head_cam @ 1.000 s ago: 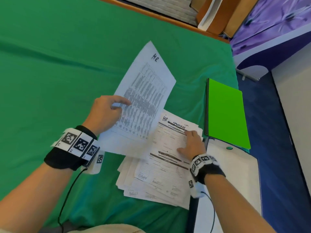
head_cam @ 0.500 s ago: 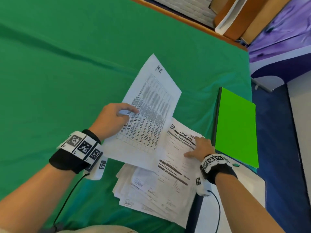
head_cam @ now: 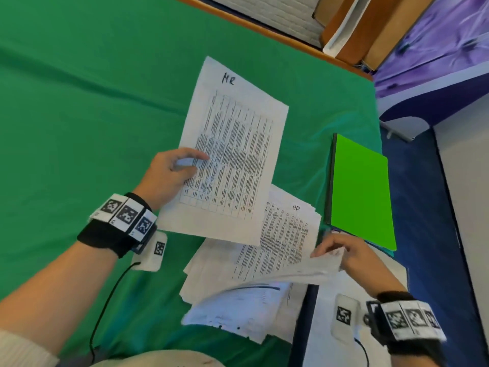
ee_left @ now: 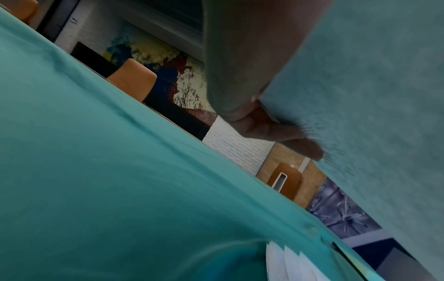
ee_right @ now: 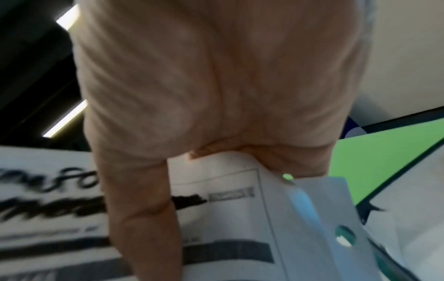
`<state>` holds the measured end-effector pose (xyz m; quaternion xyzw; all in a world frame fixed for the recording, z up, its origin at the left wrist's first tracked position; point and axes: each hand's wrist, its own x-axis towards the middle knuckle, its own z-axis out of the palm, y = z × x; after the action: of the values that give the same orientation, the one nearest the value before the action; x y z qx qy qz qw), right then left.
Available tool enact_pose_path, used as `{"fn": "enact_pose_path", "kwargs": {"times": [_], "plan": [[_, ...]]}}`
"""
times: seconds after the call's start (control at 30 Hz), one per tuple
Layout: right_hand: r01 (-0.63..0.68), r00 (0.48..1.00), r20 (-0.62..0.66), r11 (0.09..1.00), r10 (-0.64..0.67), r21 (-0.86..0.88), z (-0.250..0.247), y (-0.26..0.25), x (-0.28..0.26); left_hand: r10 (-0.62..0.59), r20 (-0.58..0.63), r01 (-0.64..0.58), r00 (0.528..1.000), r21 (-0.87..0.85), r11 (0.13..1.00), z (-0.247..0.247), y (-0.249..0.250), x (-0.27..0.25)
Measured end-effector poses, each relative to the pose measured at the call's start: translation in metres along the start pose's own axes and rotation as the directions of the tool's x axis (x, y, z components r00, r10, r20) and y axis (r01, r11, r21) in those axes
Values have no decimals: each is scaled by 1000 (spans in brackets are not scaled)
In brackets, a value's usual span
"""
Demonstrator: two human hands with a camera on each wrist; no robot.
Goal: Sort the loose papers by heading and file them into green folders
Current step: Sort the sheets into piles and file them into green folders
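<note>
My left hand (head_cam: 182,168) pinches a printed table sheet headed "HR" (head_cam: 232,144) by its left edge and holds it above the green cloth; in the left wrist view the fingers (ee_left: 288,133) lie under this sheet (ee_left: 372,95). My right hand (head_cam: 341,250) pinches the top corner of a form sheet (head_cam: 299,274) and lifts it off the loose paper stack (head_cam: 238,300). The sheet uncovered below (head_cam: 283,239) is also headed "HR". In the right wrist view the thumb lies across the lifted form (ee_right: 228,209). A bright green folder (head_cam: 360,186) lies shut to the right of the stack.
A green cloth (head_cam: 92,115) covers the table. A white sheet or board (head_cam: 325,348) lies at the table's right front corner under my right wrist. The table's right edge drops to blue floor (head_cam: 428,207). Brown chairs (head_cam: 370,30) stand beyond the far edge.
My right hand went from resting on the top form to pinching its corner and peeling it up toward me, uncovering another "HR" sheet. My left hand kept its sheet raised.
</note>
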<state>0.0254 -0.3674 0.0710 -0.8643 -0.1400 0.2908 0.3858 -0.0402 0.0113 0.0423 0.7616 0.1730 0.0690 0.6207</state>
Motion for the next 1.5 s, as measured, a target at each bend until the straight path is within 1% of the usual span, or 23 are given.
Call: {"fn": "enact_pose_path", "kwargs": {"times": [0.1, 0.2, 0.27, 0.33, 0.43, 0.47, 0.57, 0.67, 0.77, 0.87, 0.93, 0.97, 1.0, 1.03, 1.1, 1.17, 1.23, 1.3, 1.33, 1.37, 1.43, 1.47, 1.5], "plan": [[-16, 1000, -13, 999, 16, -38, -2, 0, -6, -22, 33, 22, 999, 24, 999, 7, -5, -8], [-87, 996, 2, 996, 87, -11, -2, 6, -6, -8, 139, 4, 990, 33, 999, 14, -6, -10], [-55, 998, -13, 997, 56, 48, -2, 1, -7, -16, 270, 0, 963, 57, 998, 28, -12, -17], [10, 995, -97, 986, 6, 167, -2, -10, -7, -64, 390, 18, 918, 121, 992, 50, -23, -29], [19, 984, -176, 973, 23, 231, 3, -18, 1, -152, 443, 97, 883, 145, 985, 81, -52, -43], [-9, 980, -192, 982, 46, 191, 4, -13, 9, -165, 454, 115, 875, 134, 984, 88, -62, -46], [-124, 962, -254, 990, 104, -64, 10, 13, 35, -126, 473, 43, 872, 182, 982, 105, -76, -54], [-197, 937, -338, 937, 93, -288, 21, 42, 57, -185, 330, 148, 926, 134, 980, 115, -74, -57], [-260, 906, -412, 891, 93, -372, 35, 56, 76, -245, 323, 236, 914, 68, 969, 120, -70, -54], [-319, 857, -515, 808, 23, -495, 49, 56, 85, -275, 369, 219, 888, 188, 958, 124, -72, -50], [-322, 802, -594, 793, -61, -516, 61, 46, 83, -300, 325, 183, 897, 345, 921, 131, -72, -47], [-303, 777, -623, 811, -95, -501, 68, 40, 80, -305, 301, 155, 904, 433, 888, 134, -73, -46], [-274, 775, -625, 841, -94, -466, 76, 34, 76, -296, 285, 120, 912, 504, 855, 137, -72, -45], [-245, 806, -591, 885, -41, -396, 84, 26, 71, -273, 271, 86, 923, 548, 832, 140, -71, -44], [-265, 890, -423, 947, 169, -179, 102, 9, 60, -196, 257, 30, 946, 533, 845, 146, -68, -45], [-332, 906, -270, 943, 326, 25, 118, -4, 51, -139, 309, 0, 941, 413, 911, 150, -59, -50], [-360, 880, -291, 926, 377, 112, 128, -5, 47, -209, 444, 123, 872, 214, 969, 153, -53, -51], [-387, 831, -368, 909, 417, 155, 132, -1, 47, -302, 561, 315, 770, 77, 946, 154, -52, -53], [-398, 811, -393, 901, 433, 171, 131, 1, 46, -316, 566, 324, 761, 90, 942, 153, -55, -52], [-404, 796, -413, 896, 443, 183, 130, 4, 44, -301, 530, 266, 792, 145, 953, 151, -58, -51], [-380, 775, -464, 903, 429, 200, 126, 7, 38, -235, 333, 112, 913, 349, 930, 147, -65, -48], [-350, 772, -487, 913, 409, 212, 125, 8, 34, -199, 204, 92, 959, 438, 894, 144, -67, -48], [-316, 772, -505, 922, 387, 223, 124, 8, 31, -194, 92, 125, 977, 490, 862, 142, -68, -47]]}}
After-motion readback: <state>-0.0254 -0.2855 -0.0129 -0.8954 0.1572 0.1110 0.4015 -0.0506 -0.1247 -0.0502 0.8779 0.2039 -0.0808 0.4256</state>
